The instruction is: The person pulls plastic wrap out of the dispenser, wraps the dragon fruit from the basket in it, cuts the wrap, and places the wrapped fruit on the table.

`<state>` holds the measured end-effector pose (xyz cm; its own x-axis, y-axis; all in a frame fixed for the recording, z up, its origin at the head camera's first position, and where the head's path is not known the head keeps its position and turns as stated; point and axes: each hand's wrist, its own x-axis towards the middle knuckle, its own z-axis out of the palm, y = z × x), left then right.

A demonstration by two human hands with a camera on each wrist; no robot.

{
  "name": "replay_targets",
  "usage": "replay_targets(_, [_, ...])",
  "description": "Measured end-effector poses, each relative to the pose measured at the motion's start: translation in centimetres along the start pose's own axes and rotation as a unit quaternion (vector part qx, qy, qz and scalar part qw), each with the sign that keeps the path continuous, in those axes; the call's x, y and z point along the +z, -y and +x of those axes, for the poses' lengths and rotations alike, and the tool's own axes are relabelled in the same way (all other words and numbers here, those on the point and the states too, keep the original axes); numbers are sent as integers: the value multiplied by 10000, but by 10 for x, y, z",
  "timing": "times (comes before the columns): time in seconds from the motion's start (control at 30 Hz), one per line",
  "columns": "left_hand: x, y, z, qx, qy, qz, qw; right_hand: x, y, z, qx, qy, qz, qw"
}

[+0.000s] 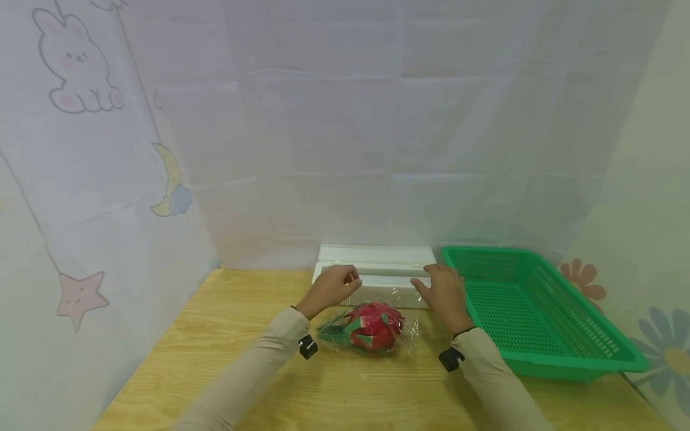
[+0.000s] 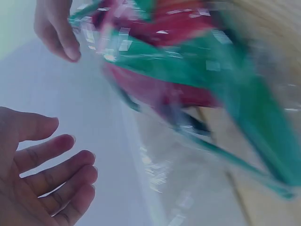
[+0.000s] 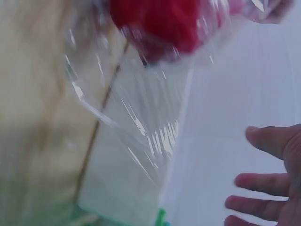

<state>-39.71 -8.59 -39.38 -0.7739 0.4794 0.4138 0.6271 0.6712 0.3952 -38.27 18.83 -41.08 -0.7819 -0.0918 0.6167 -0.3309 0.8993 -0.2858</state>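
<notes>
A red dragon fruit (image 1: 377, 326) with green leaf tips lies on the wooden table, covered in clear cling film (image 3: 141, 125). Behind it stands a long white cling film box (image 1: 377, 254) with its lid raised, and film stretches between the box front and the fruit. My left hand (image 1: 335, 285) hovers by the box's left end, fingers loosely bent and holding nothing. Over the right end is my right hand (image 1: 446, 293), its fingers spread and apart from the film. Both wrist views show these hands (image 2: 51, 174) (image 3: 270, 174) with nothing between the fingers.
A green plastic basket (image 1: 571, 364) with a slotted bottom stands on the right of the table (image 1: 232, 335), close to my right forearm. A pale cloth wall (image 1: 323, 131) rises behind the box, with printed walls on both sides.
</notes>
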Motion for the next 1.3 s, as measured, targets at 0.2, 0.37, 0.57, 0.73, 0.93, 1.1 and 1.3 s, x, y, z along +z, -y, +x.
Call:
replay_targets(0.2, [2,-42,54,539,689,316,9957,-13,-16,19,285,511,-1116,9920])
replay_targets(0.37, [24,-62,86,916,1017,587,9888,-8,-28,26,430,1255,-1427,9808])
replay_targets(0.57, [56,-71,114,1169,1383,1163,9766,6,-35,25,563,1529,-1347,9774])
replay_targets(0.73, [72,-71,129,1082,1431,1617,9704,10,-30,27,586,1583,-1252,9777])
replay_targets(0.93, [71,-77,130,1113,1934,1923,9556,6,-24,24,600,1664,-1207,9768])
replay_targets(1.1, [56,-89,137,1121,2366,2266,9382,2,-26,21,660,1669,-1150,9770])
replay_targets(1.3, [50,-108,151,1179,2573,2411,9283,-1,-30,24,754,1635,-1232,9759])
